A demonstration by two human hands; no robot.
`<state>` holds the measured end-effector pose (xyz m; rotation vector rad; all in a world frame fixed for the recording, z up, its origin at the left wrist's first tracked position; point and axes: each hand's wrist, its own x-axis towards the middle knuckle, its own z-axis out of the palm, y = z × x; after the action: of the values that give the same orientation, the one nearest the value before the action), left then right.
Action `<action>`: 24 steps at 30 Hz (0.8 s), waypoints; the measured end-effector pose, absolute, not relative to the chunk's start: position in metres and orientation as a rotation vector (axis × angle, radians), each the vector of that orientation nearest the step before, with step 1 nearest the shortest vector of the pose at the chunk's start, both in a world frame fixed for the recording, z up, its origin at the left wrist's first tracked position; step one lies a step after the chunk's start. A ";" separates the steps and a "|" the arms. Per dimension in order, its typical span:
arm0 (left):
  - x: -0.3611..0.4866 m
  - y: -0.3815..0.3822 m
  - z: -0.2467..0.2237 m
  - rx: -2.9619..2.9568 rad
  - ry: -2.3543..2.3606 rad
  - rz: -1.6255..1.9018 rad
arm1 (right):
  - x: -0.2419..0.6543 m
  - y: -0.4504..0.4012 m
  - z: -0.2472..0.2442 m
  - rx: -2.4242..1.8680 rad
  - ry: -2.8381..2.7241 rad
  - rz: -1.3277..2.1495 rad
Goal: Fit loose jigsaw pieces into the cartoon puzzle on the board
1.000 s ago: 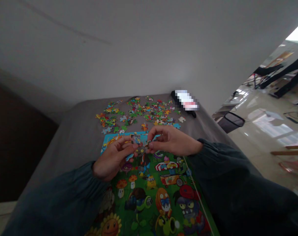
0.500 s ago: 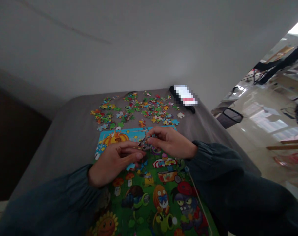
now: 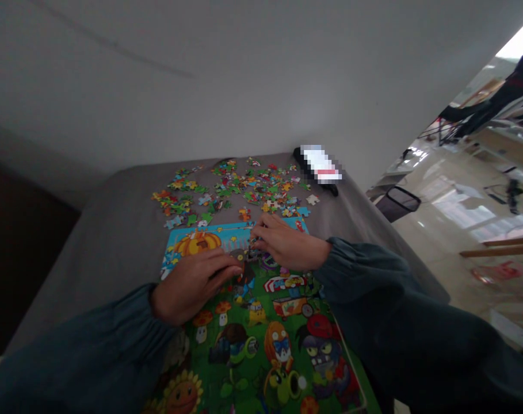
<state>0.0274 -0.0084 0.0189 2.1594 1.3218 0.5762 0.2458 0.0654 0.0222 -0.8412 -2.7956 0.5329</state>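
A big grey covered surface (image 3: pixel 92 259) fills the lower left and middle of the frame. A shiny floor (image 3: pixel 455 213) lies at the right, with one black wire bin (image 3: pixel 398 203) near the grey edge.

One jigsaw puzzle (image 3: pixel 261 339) lies flat in the lower middle. Its far edge runs across the frame, and the rest goes down past the bottom of the frame. It has a blue sky, a pumpkin and cartoon plants and zombies.

There are two hands. The left hand (image 3: pixel 194 286) lies on the puzzle with its fingers softly curled, pointing right. The right hand (image 3: pixel 285 244) reaches in from the right, with its fingers bent down on the puzzle. I cannot tell if either hand holds a piece. The fingertips come close together over some dark pieces (image 3: pixel 240 256).

Many loose puzzle pieces (image 3: pixel 244 192), too many to count, lie above the puzzle. One black thing (image 3: pixel 306 163), partly blurred, sits at their upper right.
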 end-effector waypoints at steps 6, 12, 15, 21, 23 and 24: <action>0.025 -0.009 0.003 2.252 1.343 0.577 | 0.244 0.072 0.019 -0.847 -2.828 0.552; 0.026 -0.007 0.003 2.315 1.314 0.705 | 0.244 0.074 0.024 -0.812 -2.707 0.818; 0.027 -0.007 0.006 2.383 1.293 0.741 | 0.242 0.073 0.023 -0.894 -2.692 0.801; 0.025 -0.007 -0.006 2.522 1.281 0.680 | 0.241 0.072 0.017 -0.974 -2.753 0.769; 0.024 -0.007 -0.009 2.551 1.276 0.640 | 0.241 0.072 0.016 -0.965 -2.762 0.761; 0.024 -0.008 -0.009 2.559 1.273 0.624 | 0.241 0.072 0.015 -0.962 -2.768 0.757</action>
<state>0.0244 -0.0076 -0.0093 2.5589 1.2728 0.6238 0.2406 0.0722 0.0150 -0.9625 -2.7681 0.7572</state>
